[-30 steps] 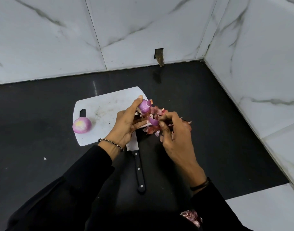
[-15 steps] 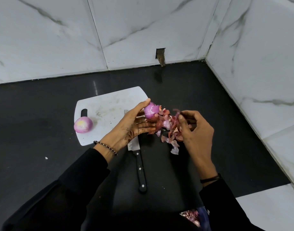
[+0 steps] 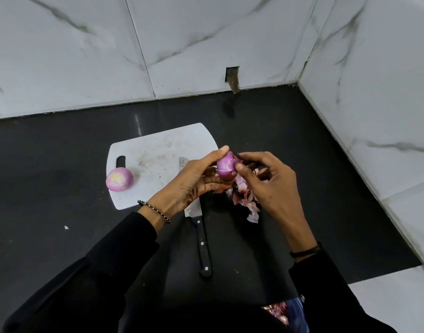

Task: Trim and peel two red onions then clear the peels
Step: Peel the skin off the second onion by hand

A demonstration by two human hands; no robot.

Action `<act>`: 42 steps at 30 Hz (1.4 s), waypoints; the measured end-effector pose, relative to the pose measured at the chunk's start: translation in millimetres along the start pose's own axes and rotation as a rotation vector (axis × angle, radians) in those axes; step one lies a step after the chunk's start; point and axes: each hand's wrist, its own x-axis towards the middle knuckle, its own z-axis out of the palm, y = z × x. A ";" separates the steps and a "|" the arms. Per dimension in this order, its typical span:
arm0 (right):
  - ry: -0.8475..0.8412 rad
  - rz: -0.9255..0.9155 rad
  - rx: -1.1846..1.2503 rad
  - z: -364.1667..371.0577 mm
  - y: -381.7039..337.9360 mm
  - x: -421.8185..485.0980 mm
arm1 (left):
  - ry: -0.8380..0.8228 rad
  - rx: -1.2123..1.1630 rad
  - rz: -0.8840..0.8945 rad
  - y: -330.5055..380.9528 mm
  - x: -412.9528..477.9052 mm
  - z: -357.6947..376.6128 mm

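My left hand (image 3: 196,179) grips a small red onion (image 3: 226,167) above the right edge of the white cutting board (image 3: 158,150). My right hand (image 3: 268,183) pinches the onion's skin at its right side with thumb and fingertips. A pile of pink onion peels (image 3: 245,198) lies on the black counter under my right hand. A second, peeled onion (image 3: 119,179) rests at the board's left edge. A black-handled knife (image 3: 202,241) lies with its blade on the board, partly hidden by my left hand.
The black counter (image 3: 62,164) ends at marble walls behind and to the right. A wall cutout (image 3: 232,76) sits at the back. A small white speck (image 3: 66,227) lies on the counter at the left.
My right hand dropped a strip of peel onto the pile and came back to the onion. My left hand lifted and turned the onion slightly.
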 end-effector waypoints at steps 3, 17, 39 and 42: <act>0.002 0.037 0.030 0.3 2.5 2.2 | -0.050 0.019 0.001 -0.3 -0.5 -4.9; -0.034 -0.057 -0.030 15.6 8.3 0.6 | -0.007 0.196 -0.005 -0.7 2.4 3.3; 0.226 0.036 -0.106 9.2 13.7 -6.3 | -0.117 -0.225 -0.055 -3.1 -3.7 -17.1; 0.190 0.046 -0.105 7.0 10.7 -5.6 | -0.155 -0.278 -0.060 -6.0 -1.3 -20.2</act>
